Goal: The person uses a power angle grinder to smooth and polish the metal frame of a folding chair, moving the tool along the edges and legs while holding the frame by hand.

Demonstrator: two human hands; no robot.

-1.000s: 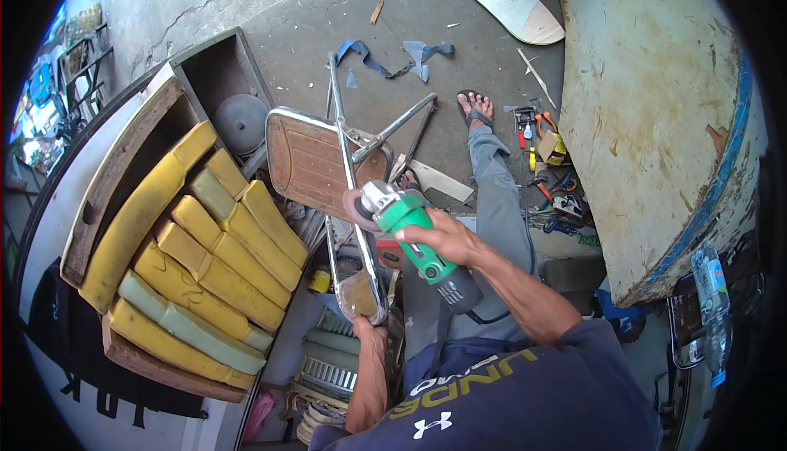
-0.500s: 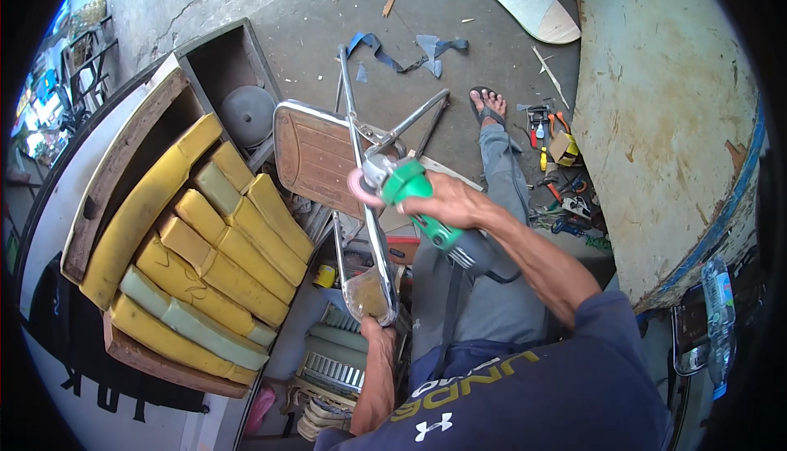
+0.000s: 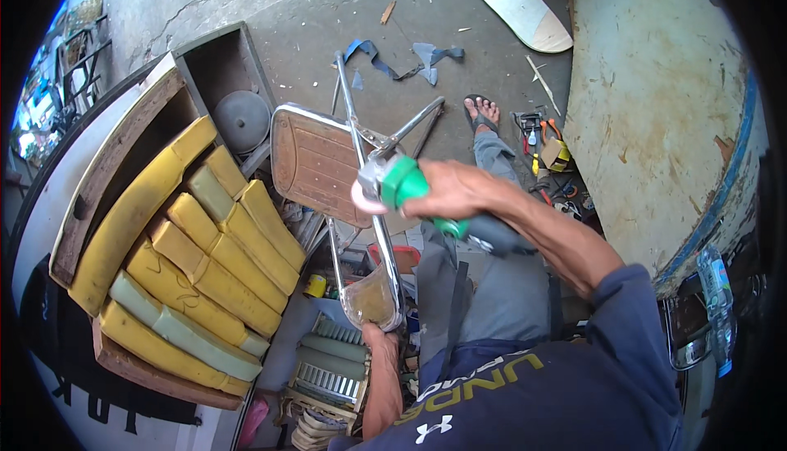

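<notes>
A green angle grinder (image 3: 404, 182) with a dark rear end is gripped in my right hand (image 3: 449, 189), fingers wrapped round its body. Its pale pink disc (image 3: 366, 198) lies against or very near the chrome tube of a folding chair (image 3: 316, 164); I cannot tell whether they touch. The chair has a worn brown seat panel and crossed metal legs. Lower down, my left hand (image 3: 379, 336) is closed on the chair's curved end, beside a tan panel (image 3: 366, 297) set in the frame. Part of that hand's fingers is hidden under the frame.
Yellow and green foam pads (image 3: 213, 262) lie in a wooden frame at the left, near a round grey lid (image 3: 242, 121). Hand tools (image 3: 537, 143) lie on the floor right of my foot. A large scuffed panel (image 3: 656, 115) and a plastic bottle (image 3: 716, 312) are at the right.
The grinder has turned in my right hand, its rear end swinging right and upward while its disc stays by the tube. My left hand keeps its hold on the chair. The view has shifted slightly.
</notes>
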